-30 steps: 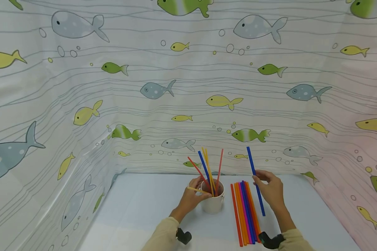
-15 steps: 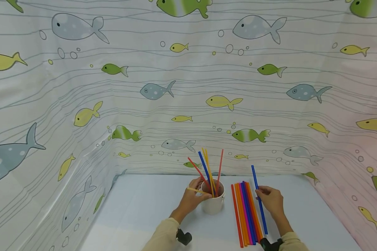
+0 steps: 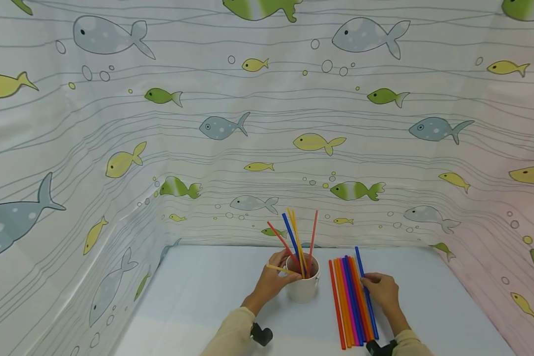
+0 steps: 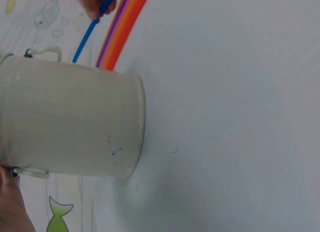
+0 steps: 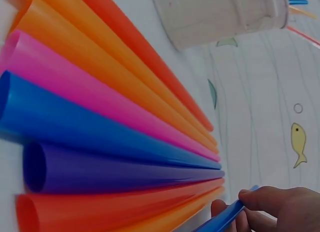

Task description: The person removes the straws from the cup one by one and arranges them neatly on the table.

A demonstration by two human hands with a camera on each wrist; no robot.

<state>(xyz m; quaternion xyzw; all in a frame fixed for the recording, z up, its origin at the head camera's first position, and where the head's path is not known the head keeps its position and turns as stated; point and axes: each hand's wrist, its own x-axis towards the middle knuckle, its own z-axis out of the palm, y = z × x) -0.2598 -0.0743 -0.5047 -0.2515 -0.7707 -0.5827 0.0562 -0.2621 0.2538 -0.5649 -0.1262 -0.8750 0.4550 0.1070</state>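
My right hand point(image 3: 381, 291) pinches a blue straw point(image 3: 359, 262) between thumb and fingers, low at the right side of a row of straws point(image 3: 347, 301). The right wrist view shows these as hollow tubes in red, orange, pink, blue and purple. A white cup point(image 3: 301, 291) with small side handles stands left of the row, holding several straws point(image 3: 295, 240) in red, blue and yellow. At its left side, my left hand point(image 3: 269, 282) holds the cup, the thumb near the rim. One yellow straw point(image 3: 279, 269) leans out over that hand.
White cloth covers the table point(image 3: 204, 296). Close behind and at both sides rise hanging sheets point(image 3: 258, 109) printed with fish. Each wrist carries a small black device point(image 3: 261, 335).
My right hand has lowered the blue straw from a raised tilt to beside the row, almost parallel with it. The left hand and the cup stay put.
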